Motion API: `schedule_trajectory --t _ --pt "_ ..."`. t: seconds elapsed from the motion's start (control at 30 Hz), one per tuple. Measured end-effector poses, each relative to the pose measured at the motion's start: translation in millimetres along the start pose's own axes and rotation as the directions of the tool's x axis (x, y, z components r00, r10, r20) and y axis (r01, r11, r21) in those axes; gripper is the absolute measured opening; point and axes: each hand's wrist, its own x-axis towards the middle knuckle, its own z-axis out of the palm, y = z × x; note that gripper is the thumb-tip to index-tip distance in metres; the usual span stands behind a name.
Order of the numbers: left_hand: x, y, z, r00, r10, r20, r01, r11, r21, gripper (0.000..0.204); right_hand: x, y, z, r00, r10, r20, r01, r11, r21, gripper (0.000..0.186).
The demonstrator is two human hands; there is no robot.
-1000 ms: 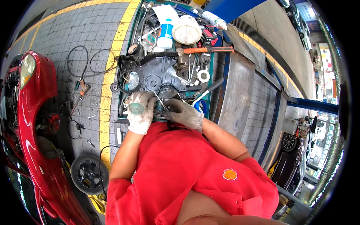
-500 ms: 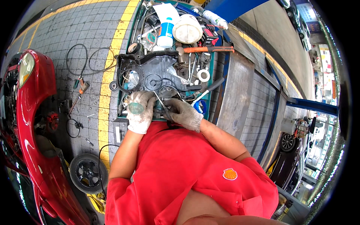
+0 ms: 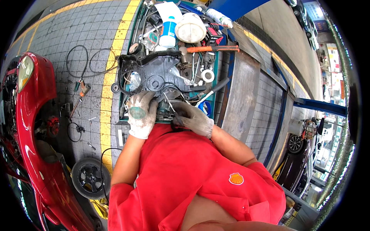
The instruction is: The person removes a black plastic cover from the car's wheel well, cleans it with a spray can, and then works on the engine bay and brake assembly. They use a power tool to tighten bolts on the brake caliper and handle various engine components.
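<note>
A black plastic engine cover [image 3: 150, 71] with a gasket lies on a cluttered teal tray [image 3: 214, 100]. My left hand [image 3: 142, 113], in a soiled white work glove with a greenish patch on its back, has its fingers curled on the cover's lower edge. My right hand [image 3: 190, 119], also gloved, is closed on a slim tool [image 3: 171, 106] with a pale shaft and dark lower end. The tool's tip touches or nearly touches the cover's lower edge; which, I cannot tell. My right fingertips are partly hidden.
An orange-handled hammer [image 3: 212, 49], white tub [image 3: 190, 27] and bottles [image 3: 169, 32] crowd the tray. At left are a red car [image 3: 36, 92], cables and a wheel [image 3: 91, 177]; at right, a steel ramp [image 3: 241, 92] and blue lift beam [image 3: 322, 107].
My right hand has moved slightly right, with the tool's tip shifted right along the cover's edge. My left hand has moved slightly left, still on the cover; the whole tray shows slightly shifted left.
</note>
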Motion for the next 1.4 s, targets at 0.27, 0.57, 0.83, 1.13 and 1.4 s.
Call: schedule_trajectory --t 0.27,0.57,0.83,1.13,1.4 --pt "2.4 4.4 -1.4 0.990 0.139 0.000 -0.138 0.980 0.142 0.026 -9.9 -11.1 -8.3 0.996 -0.061 -0.058 0.065 0.996 0.057 0.050" --pt "-1.1 2.2 13.7 0.995 0.099 -0.008 -0.097 0.988 0.123 0.026 -9.5 -4.1 -4.9 0.994 -0.066 -0.087 0.067 0.998 0.013 0.049" --pt "-7.8 -5.4 16.2 0.987 0.100 -0.123 -0.088 0.991 0.105 0.031 -0.4 13.3 -0.1 0.995 -0.002 -0.098 -0.033 0.933 -0.358 0.054" --pt "-12.6 -10.0 16.0 0.982 0.129 -0.138 -0.123 0.991 0.052 0.026 4.9 -10.6 18.8 0.987 -0.046 -0.151 -0.057 0.788 -0.613 0.053" --pt "-11.8 -12.1 17.2 0.986 0.120 -0.116 -0.113 0.991 0.065 0.026 11.8 -12.6 24.3 0.985 -0.076 -0.154 -0.041 0.767 -0.640 0.051"
